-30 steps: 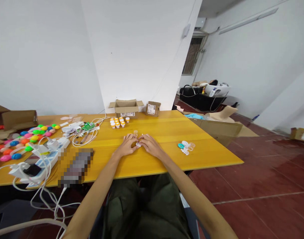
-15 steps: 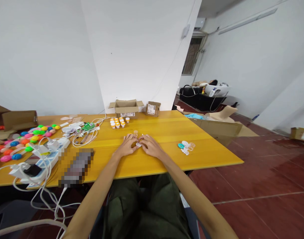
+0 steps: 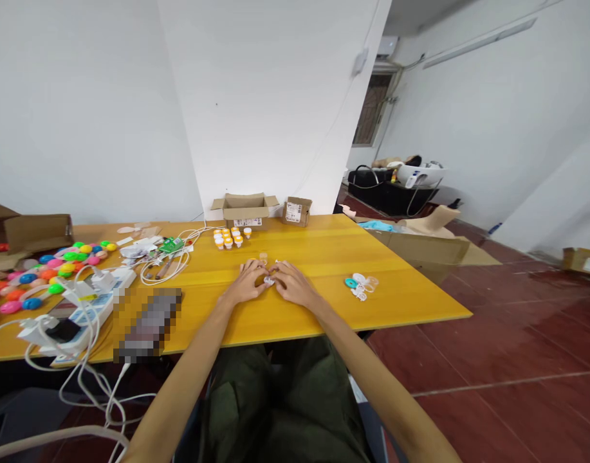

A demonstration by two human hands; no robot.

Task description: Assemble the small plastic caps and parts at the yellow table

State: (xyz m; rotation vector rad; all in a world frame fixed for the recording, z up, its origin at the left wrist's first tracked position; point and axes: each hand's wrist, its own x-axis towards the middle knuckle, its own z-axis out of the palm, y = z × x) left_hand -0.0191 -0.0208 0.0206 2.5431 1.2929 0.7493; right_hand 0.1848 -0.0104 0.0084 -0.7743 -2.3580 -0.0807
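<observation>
**Both hands meeting on a tiny piece at mid-table**

The yellow table (image 3: 323,308) is carrying everything, with an open cardboard box (image 3: 246,209) sitting at its far edge and orange-capped pots (image 3: 230,236) clustering just in front of that. The left hand (image 3: 244,286) and right hand (image 3: 295,286) are resting on the tabletop near its middle, fingers curling inward and pinching together on a small white piece (image 3: 269,281). That piece is lying directly between the two sets of fingertips, touching both, with neither hand nearer. It is looking pale and partly clear; it is too small to tell its long axis. A clear cup (image 3: 263,257) is standing just beyond the fingertips.
</observation>
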